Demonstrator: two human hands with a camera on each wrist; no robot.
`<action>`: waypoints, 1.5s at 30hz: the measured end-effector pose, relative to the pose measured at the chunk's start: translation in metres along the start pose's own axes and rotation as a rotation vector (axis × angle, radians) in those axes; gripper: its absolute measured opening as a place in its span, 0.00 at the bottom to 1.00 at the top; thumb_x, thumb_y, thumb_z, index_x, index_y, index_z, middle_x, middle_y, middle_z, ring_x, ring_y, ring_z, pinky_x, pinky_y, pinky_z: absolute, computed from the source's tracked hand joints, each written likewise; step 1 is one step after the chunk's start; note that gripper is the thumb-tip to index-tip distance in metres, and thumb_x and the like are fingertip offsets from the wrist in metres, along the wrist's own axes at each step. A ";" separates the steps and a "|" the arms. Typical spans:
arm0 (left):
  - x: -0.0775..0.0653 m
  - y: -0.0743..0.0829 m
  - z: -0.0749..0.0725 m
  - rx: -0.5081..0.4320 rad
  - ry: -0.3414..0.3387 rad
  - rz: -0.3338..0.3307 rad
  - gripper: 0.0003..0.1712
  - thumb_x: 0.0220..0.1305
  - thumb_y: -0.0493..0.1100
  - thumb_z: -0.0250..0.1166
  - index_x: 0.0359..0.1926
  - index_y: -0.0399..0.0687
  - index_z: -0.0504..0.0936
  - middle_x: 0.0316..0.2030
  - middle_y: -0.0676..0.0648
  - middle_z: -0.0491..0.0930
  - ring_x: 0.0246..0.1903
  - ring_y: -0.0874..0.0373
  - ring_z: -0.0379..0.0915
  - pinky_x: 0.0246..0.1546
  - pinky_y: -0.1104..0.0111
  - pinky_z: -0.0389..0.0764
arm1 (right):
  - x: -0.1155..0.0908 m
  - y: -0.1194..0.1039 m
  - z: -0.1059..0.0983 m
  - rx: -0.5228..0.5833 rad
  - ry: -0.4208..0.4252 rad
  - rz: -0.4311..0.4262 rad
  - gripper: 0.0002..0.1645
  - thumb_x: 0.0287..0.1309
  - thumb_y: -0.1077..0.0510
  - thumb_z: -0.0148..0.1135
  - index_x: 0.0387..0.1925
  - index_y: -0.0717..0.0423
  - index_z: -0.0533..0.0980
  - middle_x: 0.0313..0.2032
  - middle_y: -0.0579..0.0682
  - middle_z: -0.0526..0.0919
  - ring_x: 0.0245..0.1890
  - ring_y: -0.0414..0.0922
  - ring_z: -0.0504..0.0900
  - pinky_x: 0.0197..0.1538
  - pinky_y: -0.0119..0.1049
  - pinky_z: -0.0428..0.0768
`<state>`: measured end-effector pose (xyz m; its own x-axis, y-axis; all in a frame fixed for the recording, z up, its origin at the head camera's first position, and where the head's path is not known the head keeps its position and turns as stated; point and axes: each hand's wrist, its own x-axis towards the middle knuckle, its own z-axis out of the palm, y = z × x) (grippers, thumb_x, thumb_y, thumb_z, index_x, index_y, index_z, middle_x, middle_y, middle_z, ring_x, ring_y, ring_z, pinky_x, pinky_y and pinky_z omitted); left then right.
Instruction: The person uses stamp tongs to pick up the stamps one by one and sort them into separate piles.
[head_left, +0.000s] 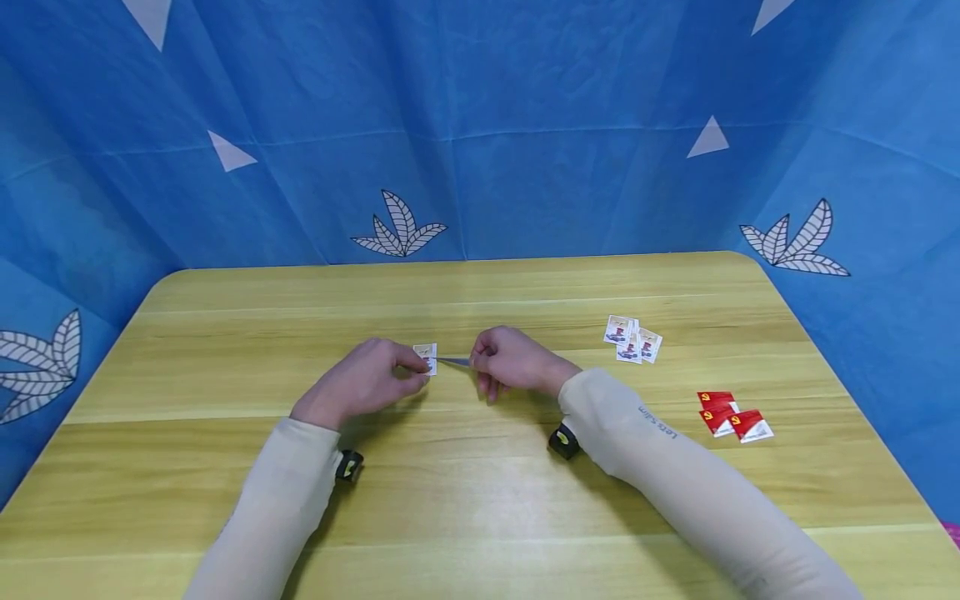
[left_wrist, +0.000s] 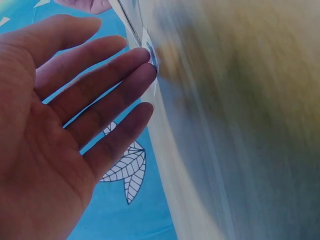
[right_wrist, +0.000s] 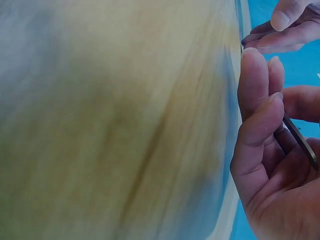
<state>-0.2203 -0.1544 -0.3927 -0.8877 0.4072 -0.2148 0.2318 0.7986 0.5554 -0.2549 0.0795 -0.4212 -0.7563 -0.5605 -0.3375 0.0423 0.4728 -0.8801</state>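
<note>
My left hand (head_left: pixel 367 379) is over the middle of the wooden table, its fingertips touching a small white-edged stamp (head_left: pixel 424 351) that lies flat. The left wrist view shows those fingers (left_wrist: pixel 107 70) fairly straight, with the palm bare. From the right side, my right hand (head_left: pixel 517 360) grips slim metal tweezers (head_left: pixel 454 362), whose pointed end reaches the stamp's right edge. In the right wrist view the rear end of the tweezers (right_wrist: pixel 302 142) shows between curled fingers. Whether the tips pinch the stamp is too small to tell.
Several similar white-edged stamps (head_left: pixel 628 340) lie overlapped to the right of my right hand. Nearer the right edge is a group of red-and-white stamps (head_left: pixel 731 414). A blue patterned cloth (head_left: pixel 525 192) hangs behind the wooden table (head_left: pixel 465 517).
</note>
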 end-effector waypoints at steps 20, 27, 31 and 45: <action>-0.008 -0.005 -0.005 -0.020 0.027 -0.005 0.19 0.67 0.47 0.64 0.55 0.44 0.83 0.53 0.47 0.80 0.46 0.53 0.76 0.43 0.58 0.77 | -0.018 0.006 -0.020 -0.002 -0.012 -0.060 0.13 0.72 0.62 0.47 0.43 0.69 0.74 0.23 0.56 0.79 0.24 0.51 0.84 0.28 0.37 0.74; -0.006 -0.008 -0.005 0.006 0.040 0.008 0.19 0.68 0.44 0.64 0.57 0.42 0.82 0.55 0.44 0.79 0.58 0.48 0.72 0.57 0.52 0.71 | -0.030 0.011 -0.037 0.026 0.001 -0.066 0.13 0.73 0.62 0.46 0.45 0.70 0.73 0.23 0.57 0.78 0.24 0.53 0.83 0.29 0.39 0.72; -0.007 -0.010 -0.006 0.033 0.042 -0.004 0.19 0.68 0.42 0.63 0.57 0.41 0.81 0.56 0.43 0.78 0.59 0.46 0.71 0.58 0.51 0.70 | -0.034 0.012 -0.046 0.033 0.009 -0.065 0.14 0.73 0.62 0.46 0.45 0.72 0.72 0.22 0.56 0.77 0.24 0.53 0.83 0.32 0.41 0.75; -0.013 -0.018 -0.012 0.075 0.050 0.025 0.21 0.70 0.41 0.61 0.61 0.39 0.78 0.59 0.40 0.76 0.61 0.44 0.69 0.59 0.50 0.68 | -0.066 0.020 -0.078 0.094 0.043 -0.035 0.16 0.74 0.62 0.44 0.47 0.75 0.68 0.25 0.58 0.75 0.26 0.55 0.79 0.40 0.49 0.81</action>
<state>-0.2179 -0.1788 -0.3902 -0.8994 0.4066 -0.1602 0.2820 0.8200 0.4980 -0.2546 0.1788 -0.3905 -0.7857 -0.5450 -0.2928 0.0747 0.3863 -0.9193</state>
